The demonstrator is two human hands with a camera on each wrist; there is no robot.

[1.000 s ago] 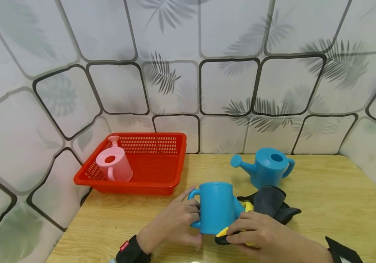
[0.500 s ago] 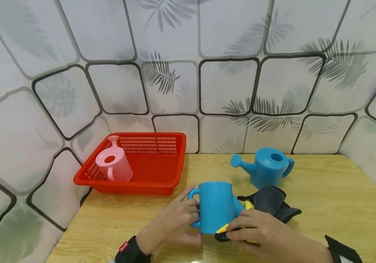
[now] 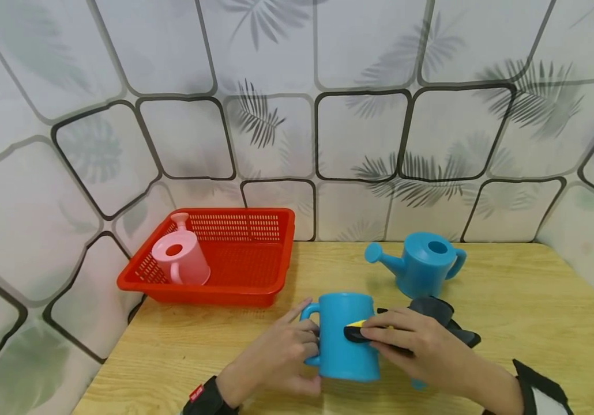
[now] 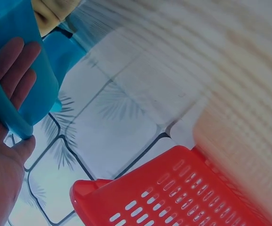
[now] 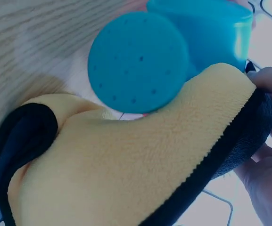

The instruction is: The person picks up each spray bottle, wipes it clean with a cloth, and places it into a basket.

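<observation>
A blue watering can (image 3: 346,360) lies tipped in front of me, its flat base facing away from the red basket side of my view's top. My left hand (image 3: 282,351) grips its handle; in the left wrist view the fingers (image 4: 18,70) pass through the handle loop. My right hand (image 3: 424,346) pinches a cloth (image 3: 434,309), dark grey on one face and yellow on the other, against the can's side. The right wrist view shows the cloth's yellow face (image 5: 140,155) bunched beside the round, holed sprinkler head (image 5: 138,63). Most of the spout is hidden behind my right hand in the head view.
Behind the cloth, a second blue watering can (image 3: 424,265) stands upright on the wooden table (image 3: 530,300). A red basket (image 3: 235,297) at the back left holds a pink watering can (image 3: 185,262). A patterned wall covering (image 3: 359,138) closes off the back and sides.
My right hand has moved up with the cloth, from the can's lower edge to the middle of its side. The can has shifted slightly right and towards me; my left hand keeps its grip.
</observation>
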